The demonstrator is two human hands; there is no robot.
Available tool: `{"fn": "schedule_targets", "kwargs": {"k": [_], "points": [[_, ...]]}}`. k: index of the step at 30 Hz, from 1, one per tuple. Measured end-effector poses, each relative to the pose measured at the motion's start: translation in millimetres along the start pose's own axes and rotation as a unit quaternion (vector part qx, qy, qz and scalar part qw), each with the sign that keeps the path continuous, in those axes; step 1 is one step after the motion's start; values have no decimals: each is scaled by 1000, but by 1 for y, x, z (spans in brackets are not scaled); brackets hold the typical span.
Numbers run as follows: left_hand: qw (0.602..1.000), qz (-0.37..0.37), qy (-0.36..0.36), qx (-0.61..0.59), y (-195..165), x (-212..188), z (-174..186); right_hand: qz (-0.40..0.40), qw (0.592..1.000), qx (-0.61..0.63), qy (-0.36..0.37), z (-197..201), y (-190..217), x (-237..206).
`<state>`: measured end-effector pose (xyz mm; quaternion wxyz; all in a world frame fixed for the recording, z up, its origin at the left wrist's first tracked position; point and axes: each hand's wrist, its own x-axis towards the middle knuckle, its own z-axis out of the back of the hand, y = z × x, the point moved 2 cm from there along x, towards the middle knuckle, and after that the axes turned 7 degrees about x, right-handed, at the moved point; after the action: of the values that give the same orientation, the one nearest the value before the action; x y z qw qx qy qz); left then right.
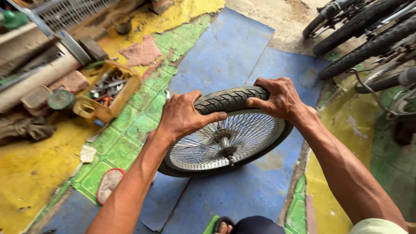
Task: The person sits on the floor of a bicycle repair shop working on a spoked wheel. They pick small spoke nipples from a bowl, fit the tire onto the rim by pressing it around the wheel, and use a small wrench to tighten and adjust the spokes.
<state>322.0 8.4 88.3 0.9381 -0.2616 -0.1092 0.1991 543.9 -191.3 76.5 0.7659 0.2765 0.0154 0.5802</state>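
Both hands grip the tyre (229,99) of a spoked wheel (225,143) standing on the blue floor mat (225,56). Left hand (184,117) and right hand (279,99) each have a closed grip over its top edge. A yellow tool tray (106,93) sits to the left.

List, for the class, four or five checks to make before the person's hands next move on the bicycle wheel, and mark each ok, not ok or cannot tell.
1. Left hand grips the tyre: ok.
2. Right hand grips the tyre: ok.
3. Wheel lies on the blue mat: ok.
4. Tyre bead seated all round the rim: cannot tell, hands cover part.
5. Yellow tool tray lies to the left, apart from the wheel: ok.
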Motion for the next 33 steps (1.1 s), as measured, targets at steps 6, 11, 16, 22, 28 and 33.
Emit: {"fn": "schedule_targets", "kwargs": {"k": [6, 11, 16, 22, 28, 33], "points": [[994, 10, -58, -93, 50, -28, -11, -43, 999, -9, -29, -6, -18, -3], [988, 19, -88, -126, 66, -29, -27, 164, 922, -211, -281, -12, 33, -21], [987, 17, -123, -97, 53, -31, -30, 84, 966, 158, -187, -98, 107, -43], [986, 39, -134, -97, 43, -35, -32, 53, 960, 83, -261, -144, 118, -37], [985, 66, -150, -62, 47, -33, -36, 64, 967, 61, -238, -148, 115, -23], [987, 75, -130, -64, 49, -31, -38, 99, 965, 90, -224, -160, 103, -21]]}}
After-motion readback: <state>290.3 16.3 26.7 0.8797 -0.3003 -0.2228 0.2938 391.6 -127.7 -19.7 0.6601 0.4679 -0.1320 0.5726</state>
